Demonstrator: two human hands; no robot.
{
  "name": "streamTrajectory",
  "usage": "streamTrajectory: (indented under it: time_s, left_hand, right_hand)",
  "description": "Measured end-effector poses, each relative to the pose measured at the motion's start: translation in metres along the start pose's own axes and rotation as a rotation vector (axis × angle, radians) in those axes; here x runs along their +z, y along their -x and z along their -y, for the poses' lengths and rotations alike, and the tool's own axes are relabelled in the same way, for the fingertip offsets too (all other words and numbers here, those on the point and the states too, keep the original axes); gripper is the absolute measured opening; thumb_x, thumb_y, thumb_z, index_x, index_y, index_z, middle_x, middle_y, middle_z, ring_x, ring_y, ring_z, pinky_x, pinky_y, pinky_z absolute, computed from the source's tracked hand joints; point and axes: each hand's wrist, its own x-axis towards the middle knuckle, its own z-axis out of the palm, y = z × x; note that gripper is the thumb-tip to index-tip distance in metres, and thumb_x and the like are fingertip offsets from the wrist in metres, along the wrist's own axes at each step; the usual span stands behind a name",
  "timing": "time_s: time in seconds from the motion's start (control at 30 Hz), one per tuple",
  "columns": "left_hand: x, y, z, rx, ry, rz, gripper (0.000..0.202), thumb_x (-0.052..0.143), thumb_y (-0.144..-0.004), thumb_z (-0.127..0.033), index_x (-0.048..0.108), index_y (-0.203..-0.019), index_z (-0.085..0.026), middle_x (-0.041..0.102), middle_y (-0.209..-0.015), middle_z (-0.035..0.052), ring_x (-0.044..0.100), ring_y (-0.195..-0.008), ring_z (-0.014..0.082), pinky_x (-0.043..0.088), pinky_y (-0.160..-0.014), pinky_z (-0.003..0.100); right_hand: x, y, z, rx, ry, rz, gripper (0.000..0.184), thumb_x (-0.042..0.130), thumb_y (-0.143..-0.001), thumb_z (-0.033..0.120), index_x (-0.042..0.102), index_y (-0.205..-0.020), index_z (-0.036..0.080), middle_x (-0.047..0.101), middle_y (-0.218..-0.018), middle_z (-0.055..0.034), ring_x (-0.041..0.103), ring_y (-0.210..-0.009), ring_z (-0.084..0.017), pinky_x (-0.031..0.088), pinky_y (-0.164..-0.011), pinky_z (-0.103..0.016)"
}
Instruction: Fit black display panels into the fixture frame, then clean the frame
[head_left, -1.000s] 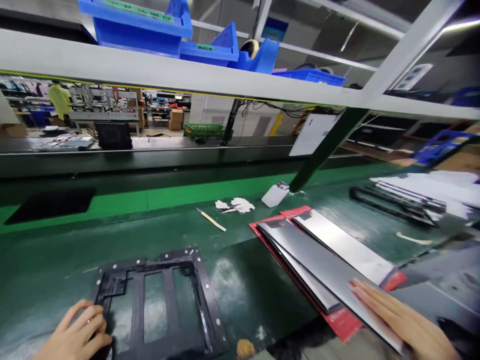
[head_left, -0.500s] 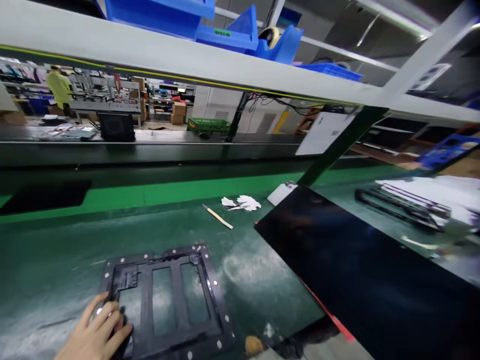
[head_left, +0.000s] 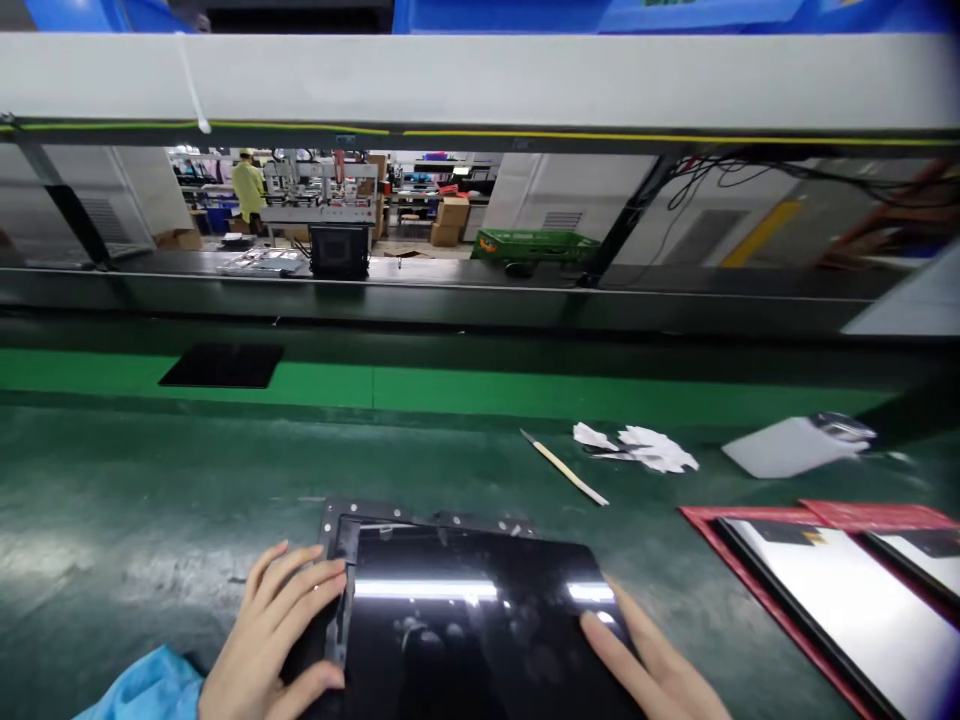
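In the head view, a glossy black screen panel [head_left: 480, 630] lies over a black frame [head_left: 420, 518] with pale round dots along its rim. The frame's top and left edges show beyond the panel; the rest is covered. My left hand [head_left: 274, 625], in a blue sleeve, lies on the frame's left side, fingers stretched out and tips by the panel's left edge. My right hand [head_left: 649, 650] grips the panel's right edge, thumb on top and the other fingers at the side, partly hidden. I cannot tell whether the panel sits flat in the frame.
A pen-like stick tool [head_left: 566, 470] lies beyond the panel, beside crumpled white paper [head_left: 652, 448] with tweezers-like metal. On the right are a white container [head_left: 795, 447] and panels [head_left: 862, 600] on red sheets. A dark plate [head_left: 223, 365] lies farther back. A shelf beam [head_left: 480, 85] crosses above.
The black panel has moved left from the right side onto the frame, uncovering panels on red sheets. My right hand has come into view. The camera has turned left and levelled.
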Motion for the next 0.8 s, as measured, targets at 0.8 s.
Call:
streamTrajectory:
  time_s: [0.8]
  left_hand:
    - [0.01, -0.007, 0.004, -0.047, -0.01, 0.085, 0.06, 0.048, -0.094, -0.04, 0.029, -0.147, -0.019, 0.035, -0.151, 0.0052, 0.017, -0.144, 0.0304, 0.005, -0.116, 0.053]
  right_hand:
    - [0.045, -0.016, 0.026, 0.025, -0.052, 0.12, 0.071, 0.055, -0.086, 0.06, 0.041, -0.146, 0.025, 0.038, -0.147, 0.0004, 0.024, -0.138, -0.026, 0.019, -0.114, -0.036]
